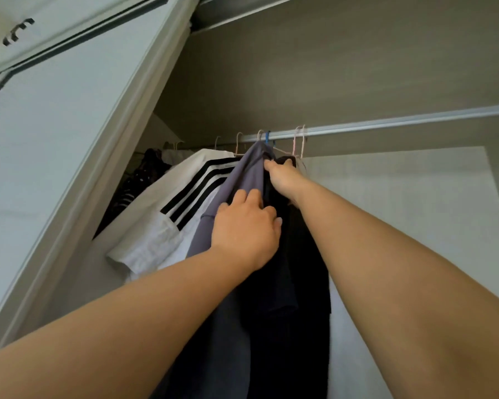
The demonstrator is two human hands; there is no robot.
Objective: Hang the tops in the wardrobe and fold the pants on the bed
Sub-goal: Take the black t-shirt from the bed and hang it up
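Note:
A grey-purple top (249,175) hangs from a blue hanger hook (268,138) on the silver wardrobe rail (386,124). My left hand (247,226) grips its shoulder edge, fingers curled into the cloth. Higher up, my right hand (283,175) pinches the collar area between the grey top and a black top (300,254) that hangs just to its right. Left of the grey top hangs a white top with three black stripes (179,203). The pants and the bed are out of view.
Pale hanger hooks (298,139) sit on the rail above my right hand. Darker clothes (144,174) hang further left. The white sliding door (69,139) bounds the left side. The rail's right stretch carries nothing, with a pale back panel (401,211) behind.

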